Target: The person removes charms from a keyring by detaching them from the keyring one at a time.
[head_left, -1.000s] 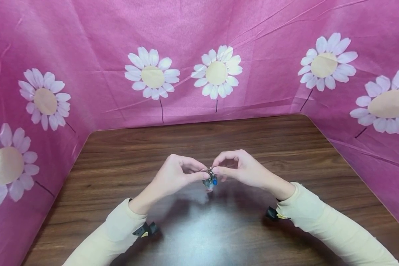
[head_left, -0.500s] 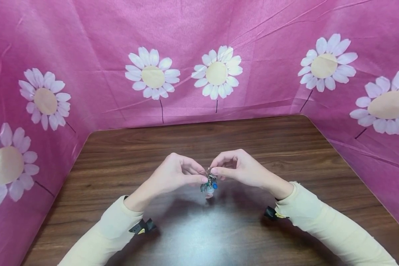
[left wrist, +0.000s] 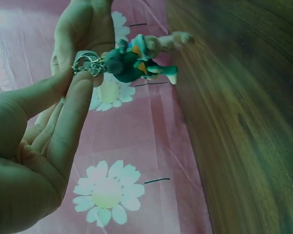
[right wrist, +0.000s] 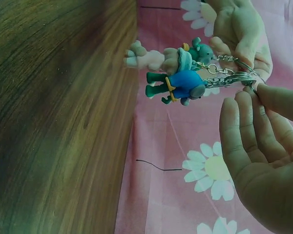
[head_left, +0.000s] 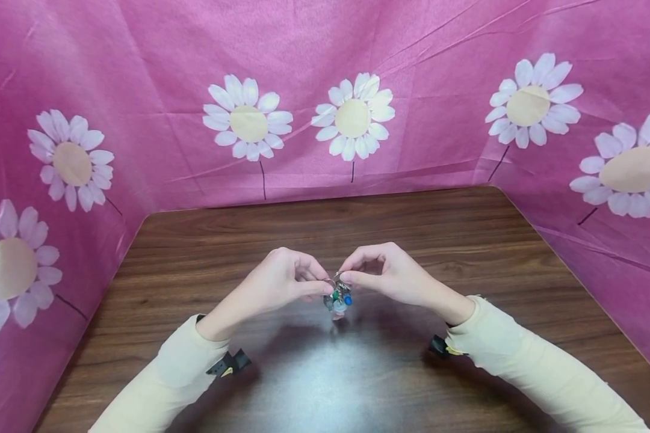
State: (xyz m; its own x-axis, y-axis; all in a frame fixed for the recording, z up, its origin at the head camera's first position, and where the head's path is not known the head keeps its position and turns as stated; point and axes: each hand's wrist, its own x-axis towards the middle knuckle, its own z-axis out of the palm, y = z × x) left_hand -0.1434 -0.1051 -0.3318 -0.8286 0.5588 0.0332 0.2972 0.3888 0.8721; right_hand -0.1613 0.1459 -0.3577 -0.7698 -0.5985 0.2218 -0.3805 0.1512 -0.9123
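Over the middle of the table, my left hand [head_left: 287,279] and right hand [head_left: 394,275] pinch linked metal key rings [right wrist: 240,78] from either side. Small animal-like figures dangle below on short chains. In the right wrist view one is a blue figure [right wrist: 185,85] with green legs, beside a green figure [right wrist: 202,51] and a pale pinkish figure [right wrist: 154,59]. From the left wrist the green figure [left wrist: 124,64] with orange trim shows nearest, its ring [left wrist: 85,61] between my left thumb and fingers. My right thumb and index fingertip meet on the ring in the right wrist view.
The brown wood-grain table [head_left: 238,240] lies under both hands. A pink cloth with large white daisies [head_left: 352,118] stands along its back and sides. Black wrist devices [head_left: 230,363] sit under the cream sleeves [head_left: 525,343].
My left hand has shifted slightly to the left, and the right hand has crept left too. The rings and hanging figures show more between the hands than a second ago.
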